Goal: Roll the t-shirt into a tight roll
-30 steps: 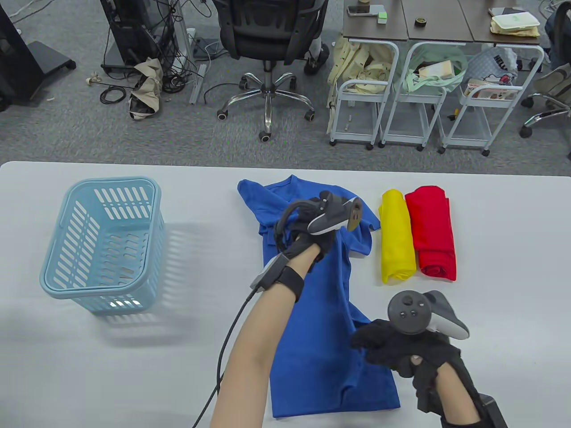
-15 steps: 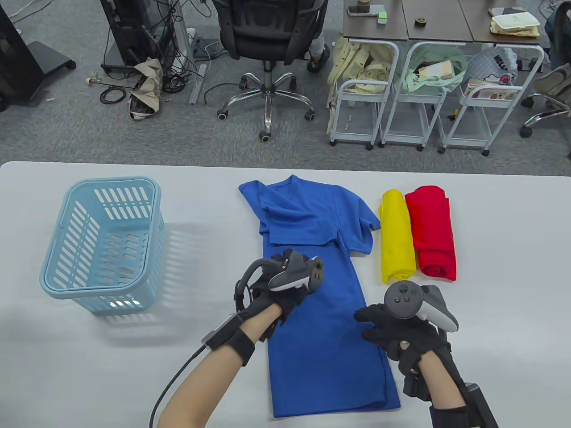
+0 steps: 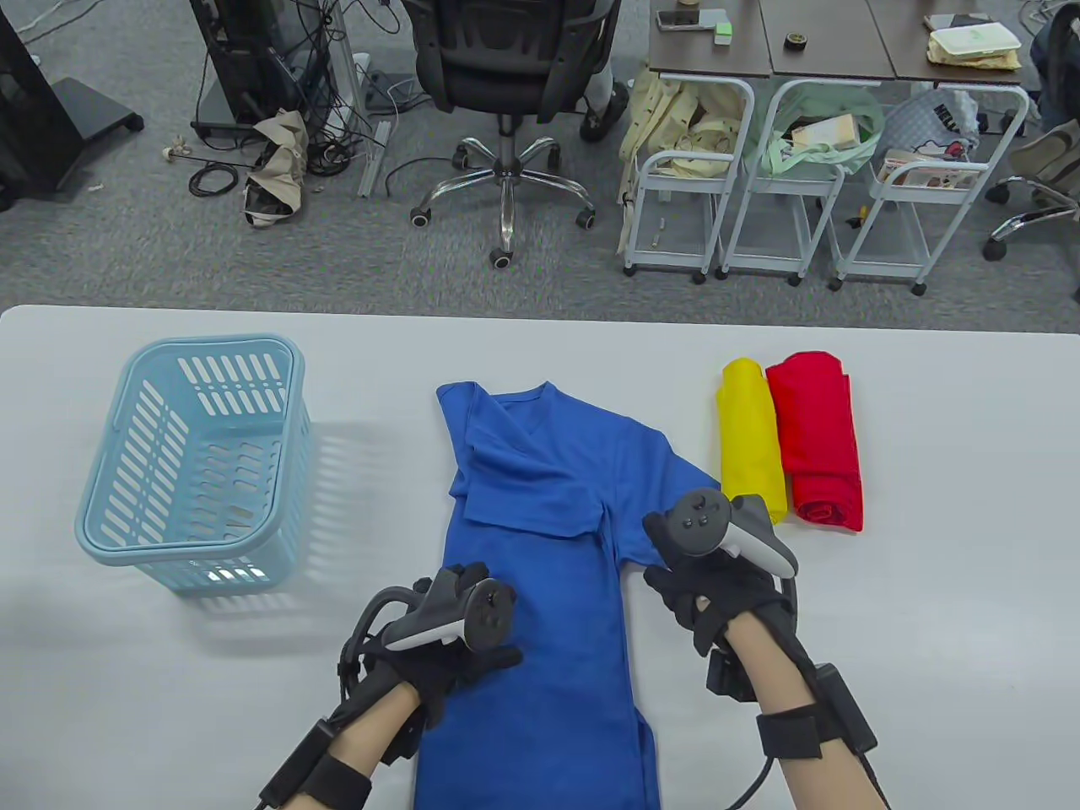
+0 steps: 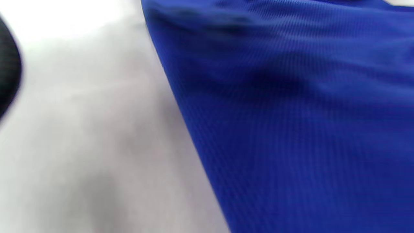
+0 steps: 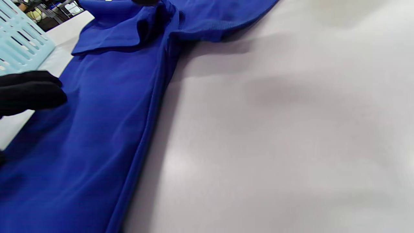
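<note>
While the blue t-shirt [image 3: 548, 591] lies flat and lengthwise on the white table [image 3: 928, 633], its collar at the far end and its hem past the near edge, the left hand [image 3: 439, 650] rests on its left edge with fingers spread flat. The right hand [image 3: 700, 582] is at the shirt's right side by the sleeve; I cannot tell whether it grips cloth. A light blue basket [image 3: 194, 456] stands far left; yellow roll [image 3: 751, 447] and red roll [image 3: 814, 443] touch at right. Beyond the table, grey carpet holds an office chair [image 3: 506, 93] and white carts [image 3: 810, 194].
</note>
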